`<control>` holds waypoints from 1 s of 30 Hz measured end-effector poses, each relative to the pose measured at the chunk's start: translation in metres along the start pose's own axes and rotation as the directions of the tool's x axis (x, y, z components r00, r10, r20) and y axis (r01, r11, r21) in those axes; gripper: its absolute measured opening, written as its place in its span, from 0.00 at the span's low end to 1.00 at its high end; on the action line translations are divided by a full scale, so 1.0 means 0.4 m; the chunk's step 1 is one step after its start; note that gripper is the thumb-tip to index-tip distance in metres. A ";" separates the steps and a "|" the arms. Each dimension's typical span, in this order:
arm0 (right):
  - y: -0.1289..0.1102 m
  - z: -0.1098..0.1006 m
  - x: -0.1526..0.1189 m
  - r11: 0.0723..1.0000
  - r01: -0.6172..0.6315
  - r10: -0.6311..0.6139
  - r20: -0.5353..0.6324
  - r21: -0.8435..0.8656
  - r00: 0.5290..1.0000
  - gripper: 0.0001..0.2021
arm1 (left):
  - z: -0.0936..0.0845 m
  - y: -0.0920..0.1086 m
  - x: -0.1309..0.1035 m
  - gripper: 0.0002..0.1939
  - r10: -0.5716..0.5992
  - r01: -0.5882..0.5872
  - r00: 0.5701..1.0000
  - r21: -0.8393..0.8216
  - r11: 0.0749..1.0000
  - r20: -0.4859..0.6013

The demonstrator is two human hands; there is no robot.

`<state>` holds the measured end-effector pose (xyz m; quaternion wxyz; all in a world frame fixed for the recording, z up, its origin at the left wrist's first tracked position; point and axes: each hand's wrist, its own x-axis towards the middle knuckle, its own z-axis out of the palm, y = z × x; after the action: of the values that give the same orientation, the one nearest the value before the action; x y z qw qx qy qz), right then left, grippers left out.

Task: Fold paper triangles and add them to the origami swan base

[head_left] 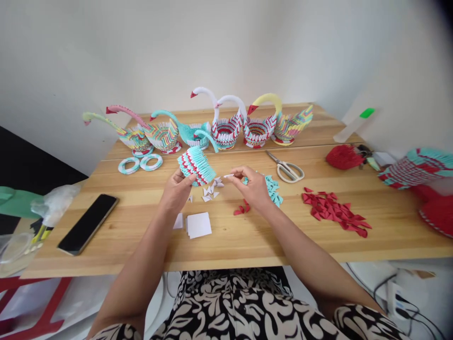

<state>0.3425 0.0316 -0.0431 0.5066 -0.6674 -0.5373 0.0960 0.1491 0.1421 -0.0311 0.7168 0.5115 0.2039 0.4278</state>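
Note:
My left hand is closed on a folded-paper basket body banded in turquoise, white and red, tilted above the table. A small white folded paper piece sits pinched between the thumb and finger of my right hand, a little right of the basket body and apart from it. Loose white paper triangles lie on the wood below, between my hands. Turquoise triangles are heaped beyond my right hand, partly hidden by it. A few red pieces rest under my right wrist.
Several paper swans line the back, with two paper rings in front. Scissors and red triangles lie to the right. A phone is at left; white paper squares lie near me. More paper work stands far right.

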 end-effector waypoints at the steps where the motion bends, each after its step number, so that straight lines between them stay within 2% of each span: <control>1: -0.008 -0.003 -0.001 0.998 -0.014 0.016 -0.020 0.063 1.000 0.09 | 0.003 0.001 -0.002 0.27 -0.012 0.012 1.000 -0.004 1.000 0.006; 8: -0.030 -0.005 -0.009 0.925 -0.064 0.077 -0.019 0.375 0.997 0.09 | 0.014 0.003 -0.013 0.23 -0.081 0.081 0.995 0.007 0.997 0.060; 14: -0.040 0.003 -0.002 0.738 -0.202 0.168 0.114 0.644 0.979 0.13 | 0.018 0.007 -0.024 0.20 -0.121 0.119 0.989 0.029 0.993 0.085; 17: -0.049 0.002 0.001 0.682 -0.247 0.187 0.162 0.688 0.969 0.16 | 0.022 0.013 -0.028 0.19 -0.130 0.129 0.988 0.022 0.991 0.083; 22: -0.053 0.001 -0.002 0.644 -0.256 0.178 0.185 0.720 0.967 0.16 | 0.027 0.019 -0.030 0.20 -0.153 0.152 0.985 0.021 0.988 0.082; 26: -0.049 0.002 -0.005 0.644 -0.239 0.126 0.208 0.726 0.970 0.13 | 0.029 0.020 -0.029 0.20 -0.158 0.156 0.985 0.026 0.987 0.067; 30: -0.047 -0.001 -0.004 0.655 -0.248 0.130 0.217 0.714 0.967 0.13 | 0.029 0.018 -0.029 0.21 -0.154 0.152 0.985 0.034 0.988 0.079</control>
<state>0.3302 0.0283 -0.0289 0.6783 -0.4505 -0.4161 0.4048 0.1482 0.1270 -0.0216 0.7482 0.5211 0.2191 0.3474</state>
